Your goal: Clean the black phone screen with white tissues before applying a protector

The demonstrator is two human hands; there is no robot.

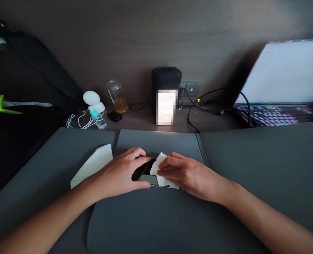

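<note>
A dark, glossy smartphone (149, 179) lies flat on the grey padded surface in front of me. My left hand (121, 171), with a ring on one finger, grips its left end between the thumb on the near edge and the fingers on the far edge. The fingers of my right hand (192, 174) are closed on a crumpled white tissue (159, 165), which they press against the phone's screen. Tissue and fingers hide the phone's right part. Left of my left hand lies a folded white tissue (94, 164), partly covered by my forearm.
Along the back ledge stand a white rounded device (91, 98) with a cable, a small clear bottle (99, 120), a black key fob (114, 115), a glass with amber liquid (121, 104) and a black speaker (166, 77). Cables run toward an open laptop (286, 77) at right.
</note>
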